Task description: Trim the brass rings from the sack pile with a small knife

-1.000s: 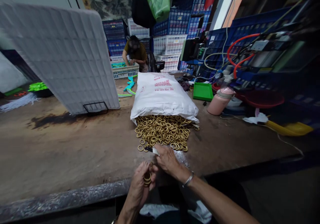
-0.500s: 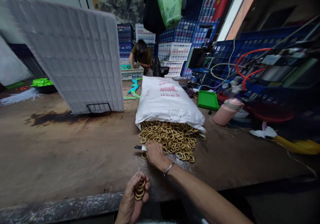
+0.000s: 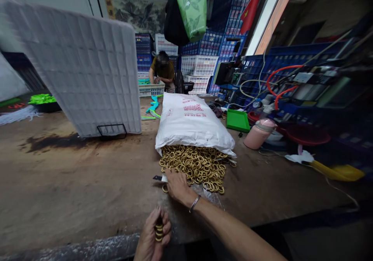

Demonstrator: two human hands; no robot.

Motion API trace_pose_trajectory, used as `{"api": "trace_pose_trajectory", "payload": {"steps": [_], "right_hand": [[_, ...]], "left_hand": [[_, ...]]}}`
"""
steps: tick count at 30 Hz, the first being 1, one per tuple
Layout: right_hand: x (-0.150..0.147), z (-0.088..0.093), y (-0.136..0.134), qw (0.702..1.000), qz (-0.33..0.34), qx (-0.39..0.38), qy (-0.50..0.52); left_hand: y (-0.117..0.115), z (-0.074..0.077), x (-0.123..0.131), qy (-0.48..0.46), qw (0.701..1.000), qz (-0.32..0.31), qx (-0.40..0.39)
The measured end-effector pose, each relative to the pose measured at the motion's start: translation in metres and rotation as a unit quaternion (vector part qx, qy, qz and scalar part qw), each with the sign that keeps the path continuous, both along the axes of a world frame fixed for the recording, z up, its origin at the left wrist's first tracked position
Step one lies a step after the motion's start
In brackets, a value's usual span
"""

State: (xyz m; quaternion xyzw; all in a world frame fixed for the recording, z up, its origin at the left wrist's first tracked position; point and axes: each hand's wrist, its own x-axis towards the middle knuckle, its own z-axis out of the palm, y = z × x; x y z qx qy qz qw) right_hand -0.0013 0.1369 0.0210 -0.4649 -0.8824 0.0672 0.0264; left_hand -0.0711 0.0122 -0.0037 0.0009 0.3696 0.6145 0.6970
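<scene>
Since a second ago the two hands have drawn apart, the right now at the left front edge of the gold ring pile. Its palm and curled fingers hide rings beneath; a dark-bladed knife juts from its grip, the handle mostly covered. Whether this right hand holds rings too, I cannot tell. Nearer, the left hand curls partly closed around a few stacked gold rings, its wrist cut off below. Behind, the white sack hides the pile's back on the table. Farther off, a crate obscures a co-worker's hands.
</scene>
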Motion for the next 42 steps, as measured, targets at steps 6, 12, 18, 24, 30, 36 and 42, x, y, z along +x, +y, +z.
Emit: {"api": "trace_pose_trajectory", "payload": {"steps": [6, 12, 18, 24, 30, 36, 42], "right_hand": [[0.009, 0.006, -0.008, 0.994, 0.077, -0.012, 0.079], [0.036, 0.007, -0.036, 0.967, 0.105, -0.072, 0.221], [0.06, 0.004, -0.064, 0.93, 0.045, -0.161, 0.328], [0.077, -0.002, -0.077, 0.895, -0.051, -0.221, 0.385], [0.087, -0.002, -0.086, 0.822, -0.071, -0.358, 0.438], [0.085, -0.014, -0.081, 0.774, -0.114, -0.387, 0.487], [0.086, -0.033, -0.071, 0.818, -0.123, -0.302, 0.474]], "left_hand": [[-0.001, 0.009, 0.007, 0.137, 0.99, 0.033, -0.014], [-0.003, 0.004, 0.013, 0.253, 0.967, 0.039, 0.009], [-0.009, -0.002, 0.026, 0.332, 0.942, -0.014, 0.048], [-0.019, 0.011, 0.045, 0.441, 0.891, 0.001, 0.104], [-0.016, 0.017, 0.054, 0.491, 0.858, 0.014, 0.149], [-0.011, 0.015, 0.054, 0.466, 0.873, -0.02, 0.14], [-0.008, 0.006, 0.058, 0.391, 0.914, -0.07, 0.082]]}}
